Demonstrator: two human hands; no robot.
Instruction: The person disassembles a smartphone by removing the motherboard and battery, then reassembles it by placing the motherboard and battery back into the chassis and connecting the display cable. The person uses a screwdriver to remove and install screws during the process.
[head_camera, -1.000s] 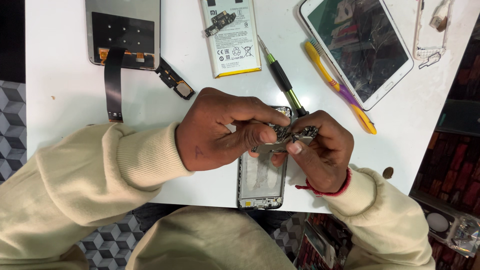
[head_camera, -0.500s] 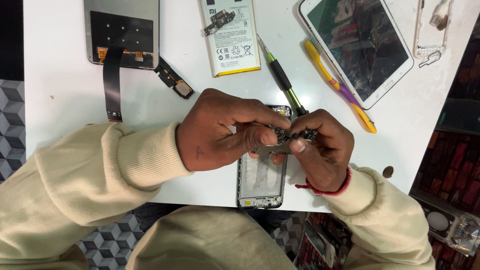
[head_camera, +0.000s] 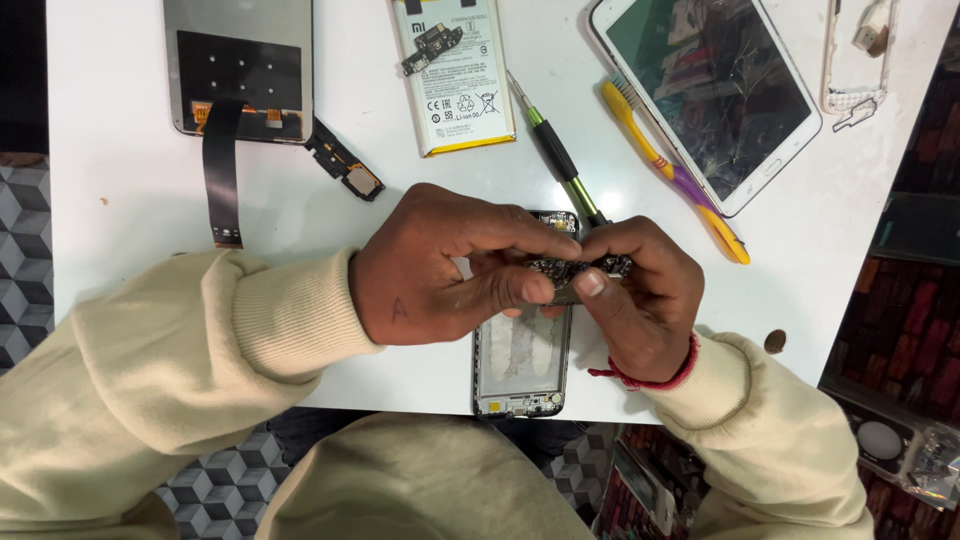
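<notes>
Both hands meet over an opened phone frame (head_camera: 520, 365) that lies on the white table (head_camera: 120, 200). My left hand (head_camera: 440, 265) and my right hand (head_camera: 640, 295) pinch a small dark circuit board (head_camera: 580, 268) between thumbs and fingertips, just above the frame's upper end. The board is mostly hidden by my fingers. A red thread circles my right wrist.
Behind the hands lie a green-handled screwdriver (head_camera: 555, 150), a yellow and purple toothbrush (head_camera: 670, 170), a white battery (head_camera: 455, 70) with a small part on it, a display panel with a black ribbon cable (head_camera: 235, 90), a cracked white tablet (head_camera: 710, 90) and a small black module (head_camera: 345, 172).
Almost nothing moved. My fingers shifted slightly on the small board; both hands stay over the phone frame.
</notes>
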